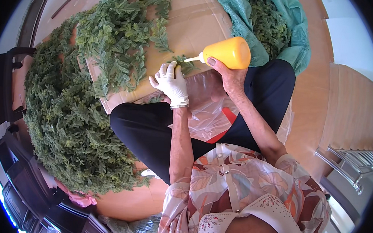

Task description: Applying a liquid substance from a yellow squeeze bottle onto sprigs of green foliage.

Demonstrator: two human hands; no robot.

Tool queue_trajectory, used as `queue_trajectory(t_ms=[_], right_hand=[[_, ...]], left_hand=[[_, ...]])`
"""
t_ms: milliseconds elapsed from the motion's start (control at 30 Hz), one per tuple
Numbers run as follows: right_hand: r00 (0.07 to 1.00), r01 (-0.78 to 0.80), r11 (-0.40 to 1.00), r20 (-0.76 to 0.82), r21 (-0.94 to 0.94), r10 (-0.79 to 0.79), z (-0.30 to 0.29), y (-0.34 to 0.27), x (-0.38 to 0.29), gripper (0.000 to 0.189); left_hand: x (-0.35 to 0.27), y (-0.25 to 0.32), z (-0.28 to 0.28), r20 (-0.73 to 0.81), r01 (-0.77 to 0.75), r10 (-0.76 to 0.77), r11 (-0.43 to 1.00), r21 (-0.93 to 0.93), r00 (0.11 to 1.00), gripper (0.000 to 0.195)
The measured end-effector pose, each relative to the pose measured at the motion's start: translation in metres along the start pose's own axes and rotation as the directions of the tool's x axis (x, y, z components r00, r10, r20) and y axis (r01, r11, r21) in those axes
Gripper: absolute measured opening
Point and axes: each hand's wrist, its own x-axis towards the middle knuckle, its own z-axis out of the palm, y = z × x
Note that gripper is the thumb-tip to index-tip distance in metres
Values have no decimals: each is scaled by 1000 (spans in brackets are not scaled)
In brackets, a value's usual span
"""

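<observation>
My right hand [230,74] grips a yellow squeeze bottle [229,51], tilted so that its pale nozzle points left and slightly down. The nozzle tip meets a small green artificial fir sprig [184,65] at the cardboard's near edge. In a white glove, my left hand [172,83] has its fingertips at the sprig's left side; whether they pinch it is hard to tell. Under both lies a flattened cardboard sheet [195,30]. A loose pile of similar sprigs [121,35] covers its left part, with one single sprig [160,34] apart at the pile's right.
A large heap of artificial fir greenery [83,126] fills the floor on the left. At the upper right, a green woven sack [294,36] holds more sprigs. Clear plastic sheeting [205,114] and a red object [228,116] lie between my legs. Dark wooden furniture [19,183] stands lower left.
</observation>
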Motion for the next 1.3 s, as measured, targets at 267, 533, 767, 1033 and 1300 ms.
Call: queue_trajectory(t_ms=[267,533,767,1033,1300], right_hand=[[999,2,996,33,-88,1,14,-3,-2,44],[998,26,994,67,-108,-19,21,2,4,47],[996,39,989,85,-141,-27,21,2,4,46],[997,59,988,55,-143,-52,18,2,2,44],[993,112,976,54,-186,-104,16,-4,-1,45]], left_hand=[[1,-1,2,-55,22,-24,999,-30,998,29],[2,-1,0,-28,42,-43,998,-49,999,29],[2,-1,2,-49,21,-24,999,-49,999,33],[3,0,2,-44,37,-39,998,-43,998,31],[3,-1,4,-39,34,-35,999,-28,999,30]])
